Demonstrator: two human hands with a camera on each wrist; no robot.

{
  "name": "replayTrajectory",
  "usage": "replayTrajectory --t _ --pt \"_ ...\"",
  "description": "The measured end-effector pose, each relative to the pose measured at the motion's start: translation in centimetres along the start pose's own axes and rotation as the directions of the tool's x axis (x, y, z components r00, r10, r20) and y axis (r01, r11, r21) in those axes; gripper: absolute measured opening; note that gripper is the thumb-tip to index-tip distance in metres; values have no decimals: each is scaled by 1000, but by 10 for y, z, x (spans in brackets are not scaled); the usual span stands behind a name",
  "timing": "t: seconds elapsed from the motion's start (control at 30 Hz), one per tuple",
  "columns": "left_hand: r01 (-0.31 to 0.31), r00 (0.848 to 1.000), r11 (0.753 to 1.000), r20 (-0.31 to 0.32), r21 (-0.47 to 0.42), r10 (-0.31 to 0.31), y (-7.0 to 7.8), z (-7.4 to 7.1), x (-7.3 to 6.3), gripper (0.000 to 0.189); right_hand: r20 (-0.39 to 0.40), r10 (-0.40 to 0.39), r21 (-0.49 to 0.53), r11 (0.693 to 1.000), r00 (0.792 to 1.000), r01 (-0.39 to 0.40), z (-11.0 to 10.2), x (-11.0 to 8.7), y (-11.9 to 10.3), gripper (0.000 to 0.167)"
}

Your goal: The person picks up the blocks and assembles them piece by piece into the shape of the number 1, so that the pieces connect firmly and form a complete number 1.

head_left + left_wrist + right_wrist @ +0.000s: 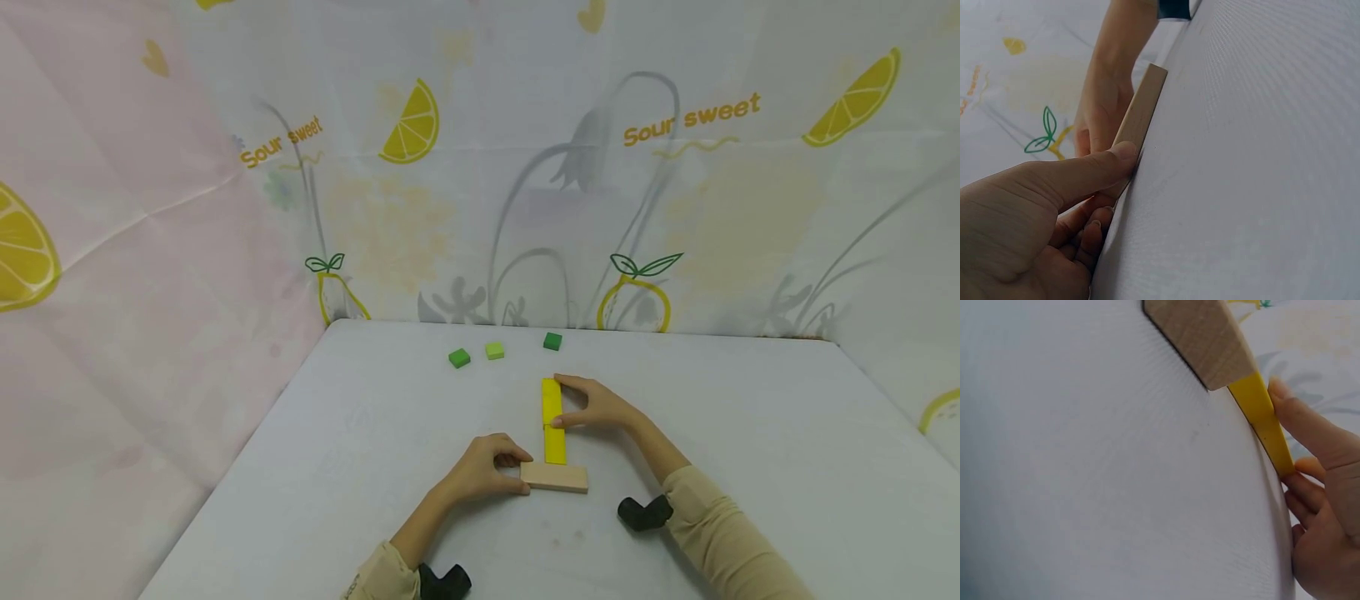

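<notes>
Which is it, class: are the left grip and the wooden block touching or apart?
Touching. The left wrist view shows the left grip with its thumb laid on the wooden block.

Wooden block (pixel 557 477) (in left hand (pixel 482 469)), right hand (pixel 602 406) gripping yellow block (pixel 551 402)

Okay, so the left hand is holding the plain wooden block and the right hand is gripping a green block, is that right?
Not quite: the right hand grips a yellow block, not a green one, as the head view shows. The left hand is indeed holding the plain wooden block.
</notes>
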State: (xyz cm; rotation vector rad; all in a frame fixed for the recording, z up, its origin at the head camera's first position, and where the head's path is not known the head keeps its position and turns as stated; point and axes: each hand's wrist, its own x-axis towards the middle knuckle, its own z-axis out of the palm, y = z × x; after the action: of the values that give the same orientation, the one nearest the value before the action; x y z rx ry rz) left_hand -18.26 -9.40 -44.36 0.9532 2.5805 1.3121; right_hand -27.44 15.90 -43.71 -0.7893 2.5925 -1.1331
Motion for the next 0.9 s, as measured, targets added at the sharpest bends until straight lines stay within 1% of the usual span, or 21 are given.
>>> replayTrajectory --t 0.2,0.4,0.53,0.63,0.73,0.9 --pt "6 1000 1000 0 -4 -6 0 0 0 33 -14 -11 2 1000 1000 11 0 -1 0 85" --pt "8 1000 1000 3 -2 -8 0 1 1 33 4 -18 17 1000 1000 18 -2 -1 1 82" --pt "7 1000 1000 3 -6 -7 0 1 1 33 8 -7 29 1000 1000 7 -3 -1 1 80" --pt "8 1000 1000 3 -13 -8 0 0 1 33 -2 2 39 999 1000 -2 -3 0 0 79" --pt "9 1000 1000 3 -17 -9 -1 0 0 33 -23 -3 16 1000 1000 3 -3 1 -1 77" --pt "6 1000 1000 3 -19 -6 -1 0 0 33 -42 17 -3 1000 999 -17 -5 4 -2 73"
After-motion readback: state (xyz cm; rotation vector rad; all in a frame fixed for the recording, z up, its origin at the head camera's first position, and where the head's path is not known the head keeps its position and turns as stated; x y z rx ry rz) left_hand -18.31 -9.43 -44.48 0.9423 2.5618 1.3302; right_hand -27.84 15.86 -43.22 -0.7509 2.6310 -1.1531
